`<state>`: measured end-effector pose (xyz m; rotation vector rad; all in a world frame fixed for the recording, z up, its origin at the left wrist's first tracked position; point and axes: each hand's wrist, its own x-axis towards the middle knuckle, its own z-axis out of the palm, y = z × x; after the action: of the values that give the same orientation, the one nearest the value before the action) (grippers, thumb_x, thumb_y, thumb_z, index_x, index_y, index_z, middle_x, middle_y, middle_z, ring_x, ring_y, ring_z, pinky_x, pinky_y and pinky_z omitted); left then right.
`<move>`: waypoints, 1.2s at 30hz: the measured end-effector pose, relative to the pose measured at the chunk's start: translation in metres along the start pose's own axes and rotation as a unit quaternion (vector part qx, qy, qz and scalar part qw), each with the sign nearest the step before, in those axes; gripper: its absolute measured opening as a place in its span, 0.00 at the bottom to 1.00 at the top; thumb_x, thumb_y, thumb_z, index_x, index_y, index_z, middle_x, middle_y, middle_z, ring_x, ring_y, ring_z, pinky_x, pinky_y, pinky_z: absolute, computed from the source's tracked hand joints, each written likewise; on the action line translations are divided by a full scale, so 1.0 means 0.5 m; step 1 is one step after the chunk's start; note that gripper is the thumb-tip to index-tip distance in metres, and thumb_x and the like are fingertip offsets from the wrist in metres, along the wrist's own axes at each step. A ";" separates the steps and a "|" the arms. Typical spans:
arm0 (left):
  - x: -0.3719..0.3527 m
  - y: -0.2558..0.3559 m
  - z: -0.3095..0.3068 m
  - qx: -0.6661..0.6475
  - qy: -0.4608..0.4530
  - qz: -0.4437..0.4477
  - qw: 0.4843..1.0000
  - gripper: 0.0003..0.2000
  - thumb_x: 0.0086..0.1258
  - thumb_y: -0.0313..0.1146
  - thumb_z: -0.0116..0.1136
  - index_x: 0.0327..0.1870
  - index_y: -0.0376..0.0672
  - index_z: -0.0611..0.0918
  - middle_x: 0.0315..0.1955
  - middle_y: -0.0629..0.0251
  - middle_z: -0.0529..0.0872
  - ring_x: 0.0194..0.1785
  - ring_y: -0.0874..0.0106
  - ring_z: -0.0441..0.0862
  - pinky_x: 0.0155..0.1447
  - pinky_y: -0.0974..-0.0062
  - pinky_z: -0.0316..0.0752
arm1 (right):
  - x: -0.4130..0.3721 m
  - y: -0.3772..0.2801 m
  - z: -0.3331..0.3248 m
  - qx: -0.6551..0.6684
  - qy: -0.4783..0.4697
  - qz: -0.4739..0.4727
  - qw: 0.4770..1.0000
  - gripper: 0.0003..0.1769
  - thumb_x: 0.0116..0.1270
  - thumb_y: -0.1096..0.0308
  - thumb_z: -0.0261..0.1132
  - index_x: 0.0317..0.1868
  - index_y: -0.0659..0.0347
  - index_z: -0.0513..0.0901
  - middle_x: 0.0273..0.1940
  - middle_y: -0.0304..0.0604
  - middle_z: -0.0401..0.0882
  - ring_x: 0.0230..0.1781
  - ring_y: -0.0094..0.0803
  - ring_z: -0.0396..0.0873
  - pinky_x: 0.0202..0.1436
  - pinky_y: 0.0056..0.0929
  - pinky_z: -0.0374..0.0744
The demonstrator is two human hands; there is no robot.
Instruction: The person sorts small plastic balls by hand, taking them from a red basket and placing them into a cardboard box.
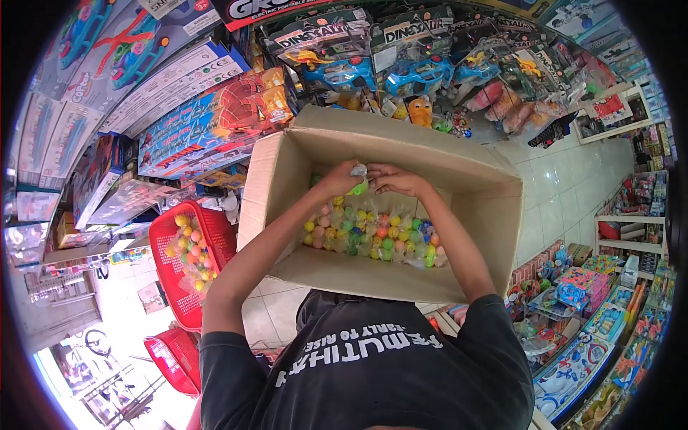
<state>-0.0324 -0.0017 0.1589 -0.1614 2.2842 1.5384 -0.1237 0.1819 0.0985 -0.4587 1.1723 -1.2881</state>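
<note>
Over the far side of an open cardboard box (344,269), both hands meet around a small clear plastic bag (359,172) with something yellow-green, seemingly a ball, inside. My left hand (338,179) is closed on the bag's left side. From the right, my right hand (396,180) pinches at the bag's top edge, its fingertips partly hidden. Below them, the box floor holds many small bagged balls (373,233) in yellow, green, orange, pink and blue. My forearms cover parts of the box's side walls.
Left of the box stands a red plastic basket (188,287) with more bagged balls. A second red basket (174,358) is lower down. Packaged dinosaur toys (416,72) and an orange toy (420,112) line the back. Stacked toy boxes (215,122) rise at left; toy shelves (573,315) stand at right.
</note>
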 end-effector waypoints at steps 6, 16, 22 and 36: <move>0.072 -0.097 0.038 -0.017 0.004 -0.014 1.000 0.21 0.58 0.33 0.59 0.51 0.30 0.73 0.45 0.55 0.79 0.48 0.71 0.75 0.52 0.74 0.68 | 0.003 0.026 0.023 -0.076 0.098 0.023 0.992 0.24 0.62 0.64 0.58 0.59 0.54 0.66 0.51 0.32 0.71 0.45 0.18 0.69 0.45 0.19 0.71; 0.094 -0.143 0.040 0.100 -0.040 -0.014 0.994 0.28 0.58 0.46 0.59 0.55 0.33 0.72 0.49 0.51 0.77 0.51 0.65 0.75 0.55 0.73 0.67 | 0.029 0.083 0.025 -0.093 0.156 -0.092 0.979 0.07 0.60 0.65 0.62 0.36 0.58 0.78 0.28 0.29 0.72 0.29 0.16 0.67 0.33 0.19 0.67; 0.091 -0.119 0.018 0.195 -0.156 -0.134 0.959 0.38 0.50 0.56 0.59 0.60 0.40 0.69 0.54 0.48 0.74 0.57 0.58 0.72 0.59 0.70 0.66 | 0.048 0.140 -0.011 -0.208 0.259 -0.002 0.943 0.08 0.57 0.65 0.65 0.29 0.60 0.76 0.27 0.32 0.74 0.25 0.18 0.69 0.28 0.20 0.69; 0.077 -0.268 0.104 0.577 -0.035 -0.040 0.815 0.24 0.51 0.30 0.62 0.53 0.47 0.74 0.51 0.63 0.73 0.56 0.63 0.68 0.59 0.60 0.64 | 0.174 0.263 0.032 -0.362 0.294 0.009 0.885 0.14 0.50 0.62 0.65 0.28 0.66 0.77 0.22 0.48 0.78 0.25 0.39 0.79 0.32 0.33 0.76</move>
<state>-0.0148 -0.0027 0.0111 0.1359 2.6539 -0.0791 -0.0581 0.1367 -0.0387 -0.6064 2.1899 -0.9506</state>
